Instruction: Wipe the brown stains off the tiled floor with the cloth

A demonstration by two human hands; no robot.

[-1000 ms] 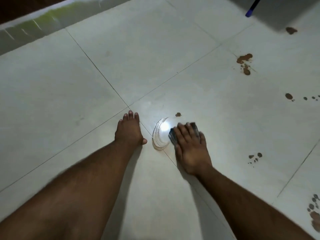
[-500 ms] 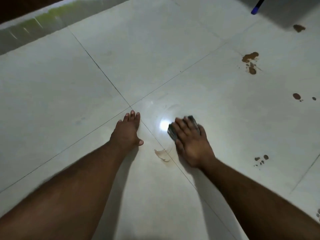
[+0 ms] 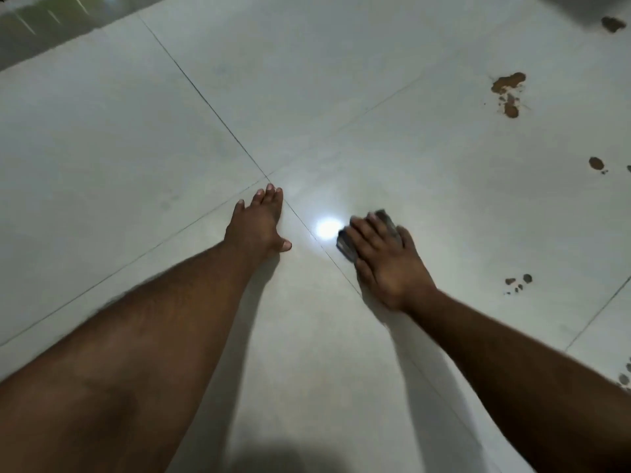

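Observation:
My right hand (image 3: 386,259) lies flat on a small dark grey cloth (image 3: 345,245) and presses it to the pale tiled floor (image 3: 426,199) with straight fingers. The cloth shows only at its left edge and beyond my fingertips. My left hand (image 3: 257,223) rests flat on the floor at a crossing of tile joints, fingers straight. Brown stains lie to the right: a large blotch (image 3: 507,92), a spot (image 3: 596,163), a cluster of small spots (image 3: 519,282), one far spot (image 3: 613,23), and some at the right edge (image 3: 625,377).
A bright light reflection (image 3: 327,228) shines on the tile between my hands. A glossy raised ledge (image 3: 51,22) runs along the top left. A dark shadow fills the top right corner.
The small brown spot ahead of the cloth and the pale wet smear near it are gone. My right hand with the cloth has slid slightly across the tile. My left hand stays planted.

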